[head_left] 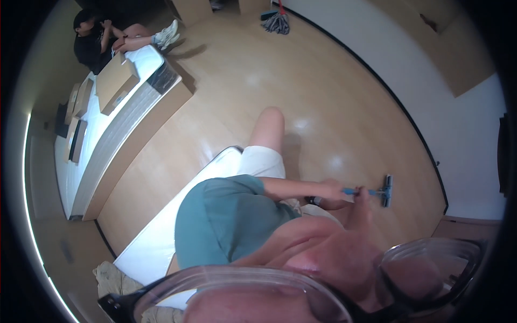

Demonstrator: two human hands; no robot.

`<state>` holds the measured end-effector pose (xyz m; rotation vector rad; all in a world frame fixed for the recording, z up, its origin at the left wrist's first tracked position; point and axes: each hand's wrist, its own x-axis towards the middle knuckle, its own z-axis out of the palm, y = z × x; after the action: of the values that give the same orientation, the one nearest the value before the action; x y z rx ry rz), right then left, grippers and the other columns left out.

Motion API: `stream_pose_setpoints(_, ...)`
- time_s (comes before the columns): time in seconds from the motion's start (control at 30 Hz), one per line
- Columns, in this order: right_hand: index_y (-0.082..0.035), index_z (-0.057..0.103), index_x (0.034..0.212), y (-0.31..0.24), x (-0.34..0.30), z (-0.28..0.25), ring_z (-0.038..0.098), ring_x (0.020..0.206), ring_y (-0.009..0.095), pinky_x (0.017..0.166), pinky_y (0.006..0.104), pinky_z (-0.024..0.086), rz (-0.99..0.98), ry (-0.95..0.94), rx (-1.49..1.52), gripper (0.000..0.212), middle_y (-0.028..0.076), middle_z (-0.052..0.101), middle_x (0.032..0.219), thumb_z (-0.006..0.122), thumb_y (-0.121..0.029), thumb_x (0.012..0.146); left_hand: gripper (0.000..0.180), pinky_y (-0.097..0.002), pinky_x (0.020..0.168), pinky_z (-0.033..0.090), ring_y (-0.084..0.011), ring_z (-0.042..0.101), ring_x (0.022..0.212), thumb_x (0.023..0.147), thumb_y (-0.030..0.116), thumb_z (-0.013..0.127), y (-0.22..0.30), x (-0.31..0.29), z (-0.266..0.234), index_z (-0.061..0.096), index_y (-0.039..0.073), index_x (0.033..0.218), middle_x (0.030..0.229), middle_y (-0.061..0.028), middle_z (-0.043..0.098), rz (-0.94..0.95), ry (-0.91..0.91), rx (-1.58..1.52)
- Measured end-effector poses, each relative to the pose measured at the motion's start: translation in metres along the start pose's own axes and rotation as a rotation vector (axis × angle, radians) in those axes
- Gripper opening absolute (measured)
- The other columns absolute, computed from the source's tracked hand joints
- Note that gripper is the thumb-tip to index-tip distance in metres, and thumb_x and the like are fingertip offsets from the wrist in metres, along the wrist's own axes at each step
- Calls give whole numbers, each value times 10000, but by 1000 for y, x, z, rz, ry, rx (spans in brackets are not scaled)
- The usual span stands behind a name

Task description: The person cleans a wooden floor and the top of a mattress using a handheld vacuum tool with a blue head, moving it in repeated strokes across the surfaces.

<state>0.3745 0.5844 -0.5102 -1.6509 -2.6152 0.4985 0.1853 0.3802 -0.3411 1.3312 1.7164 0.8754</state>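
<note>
Both of my hands are on a blue-handled tool with a wide, flat crossbar head, like a sponge mop or squeegee (388, 191). My left hand (331, 189) is closed round the handle nearer my body. My right hand (363, 200) is closed farther along it, towards the head. A dark watch (312, 200) shows beside my left wrist. The tool's head is to the right of my hands, over the wood-look floor (328, 118); whether it touches the floor I cannot tell.
I sit on a white mattress (161, 231). At far left, another person (97, 40) sits by a second mattress (148, 59) bearing cardboard boxes (116, 81). A grey string mop (276, 23) lies at the back. A wall with dark skirting (398, 102) runs along the right.
</note>
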Motion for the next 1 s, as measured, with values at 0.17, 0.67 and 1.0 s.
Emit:
stream_pose_setpoints(0.17, -47, 630, 1154, -103, -5, 125, 605, 1002, 370, 884, 466, 490, -508, 54, 276, 258, 216, 639, 1064, 582, -201, 952, 377, -479, 754, 530, -364, 693, 853, 877, 404, 665, -92, -95, -157, 740, 57, 1003, 899, -196, 719, -262, -40, 286)
stream_pose_setpoints(0.67, -22, 473, 928, -329, -108, 49, 566, 687, 213, 665, 343, 558, 904, -484, 1797, 202, 84, 527, 777, 411, -175, 1044, 639, -226, 404, 462, -163, 668, 551, 979, 602, 508, -28, -227, -235, 689, 4, 1114, 933, -101, 717, -809, 272, -526)
stream_pose_setpoints(1.0, -132, 473, 773, -27, 53, 29, 516, 543, 134, 465, 269, 458, 741, -46, 2213, 301, 23, 493, 634, 513, -258, 1043, 371, -149, 346, 336, -23, 371, 418, 1005, 288, 591, -28, -23, -29, 539, -20, 1205, 618, 39, 449, -878, -1079, -2012)
